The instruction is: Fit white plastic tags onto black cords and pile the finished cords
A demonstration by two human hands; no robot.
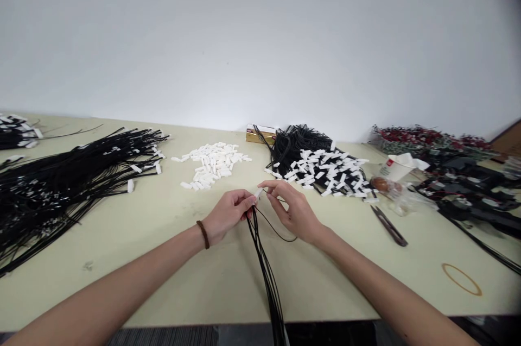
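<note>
Near the middle of the table, my left hand (233,211) pinches a small white connector (258,193) from the left. Several black wires (262,259) hang from it and run down over the table's front edge. My right hand (287,206) is at the connector's right side, fingers bent, with thumb and index finger close to a thin black wire (271,225) that loops to the right. Whether those fingertips grip the wire or the connector is too small to tell. A brown band circles my left wrist.
Loose white connectors (214,164) are heaped beyond my left hand. Black wire bundles lie at left (81,177) and back right (301,142), the latter with white ends. Farther right are snips (389,226), a paper cup (399,167), a plastic bag (402,196) and a yellow rubber band (462,279).
</note>
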